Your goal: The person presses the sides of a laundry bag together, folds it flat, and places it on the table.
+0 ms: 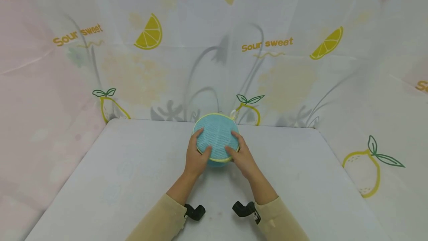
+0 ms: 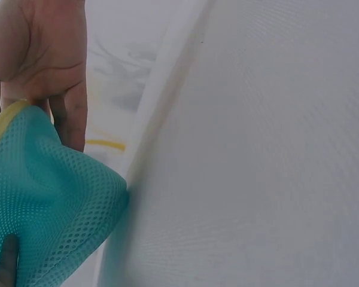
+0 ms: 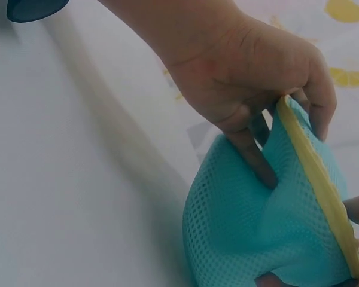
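A turquoise mesh laundry bag, round on top and edged with yellow trim, is held between both hands above the white table. My left hand grips its left side, thumb on the top face. On the opposite side my right hand grips it the same way, thumb and a finger showing on the mesh. In the right wrist view, the fingers of the right hand pinch the mesh bag beside the yellow edge, and its side wall is dented. The left wrist view shows the bag's mesh side sagging beneath the left hand.
The white tabletop spreads around the hands. Behind and beside it hangs a pale curtain printed with lemons and lettering. Black wrist devices sit at both beige sleeves.
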### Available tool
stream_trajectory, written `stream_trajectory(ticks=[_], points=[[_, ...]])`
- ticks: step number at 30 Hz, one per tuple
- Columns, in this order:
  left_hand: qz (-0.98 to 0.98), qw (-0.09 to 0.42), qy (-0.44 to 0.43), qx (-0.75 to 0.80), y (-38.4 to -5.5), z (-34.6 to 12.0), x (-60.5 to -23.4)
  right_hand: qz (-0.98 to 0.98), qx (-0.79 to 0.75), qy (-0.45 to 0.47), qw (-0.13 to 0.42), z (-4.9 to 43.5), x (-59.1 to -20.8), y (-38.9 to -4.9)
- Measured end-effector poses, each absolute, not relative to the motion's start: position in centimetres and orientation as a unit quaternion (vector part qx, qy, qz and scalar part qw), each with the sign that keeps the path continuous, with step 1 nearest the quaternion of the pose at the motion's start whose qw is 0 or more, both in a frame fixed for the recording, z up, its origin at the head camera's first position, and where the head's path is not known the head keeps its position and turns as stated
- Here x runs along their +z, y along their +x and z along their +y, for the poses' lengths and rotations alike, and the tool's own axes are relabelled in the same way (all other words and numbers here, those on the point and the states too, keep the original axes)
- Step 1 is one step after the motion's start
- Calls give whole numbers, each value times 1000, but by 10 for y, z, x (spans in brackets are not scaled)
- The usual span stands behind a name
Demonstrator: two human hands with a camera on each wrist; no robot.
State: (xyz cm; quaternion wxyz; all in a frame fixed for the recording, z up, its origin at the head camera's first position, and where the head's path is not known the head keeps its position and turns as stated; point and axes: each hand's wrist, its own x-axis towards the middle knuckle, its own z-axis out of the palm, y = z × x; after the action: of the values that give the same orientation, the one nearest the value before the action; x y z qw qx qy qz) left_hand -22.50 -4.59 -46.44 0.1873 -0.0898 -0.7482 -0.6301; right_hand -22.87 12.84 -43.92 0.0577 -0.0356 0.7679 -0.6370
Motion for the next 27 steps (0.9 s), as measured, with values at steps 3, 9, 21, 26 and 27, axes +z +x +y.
stream_trajectory(ticks=[3, 9, 21, 26, 27], points=[[-747, 180, -90, -634, -216, -45, -449, 770, -634, -36, 60, 129, -439, -228], [-745, 174, -92, -638, -203, -45, -429, 771, -633, -35, 64, 130, -436, -227], [-739, 179, -93, -643, -202, -43, -427, 758, -647, -27, 78, 128, -433, -225], [-741, 184, -91, -640, -203, -42, -430, 746, -662, -19, 69, 126, -436, -227], [-741, 183, -90, -640, -204, -41, -433, 743, -666, -14, 67, 125, -437, -227]])
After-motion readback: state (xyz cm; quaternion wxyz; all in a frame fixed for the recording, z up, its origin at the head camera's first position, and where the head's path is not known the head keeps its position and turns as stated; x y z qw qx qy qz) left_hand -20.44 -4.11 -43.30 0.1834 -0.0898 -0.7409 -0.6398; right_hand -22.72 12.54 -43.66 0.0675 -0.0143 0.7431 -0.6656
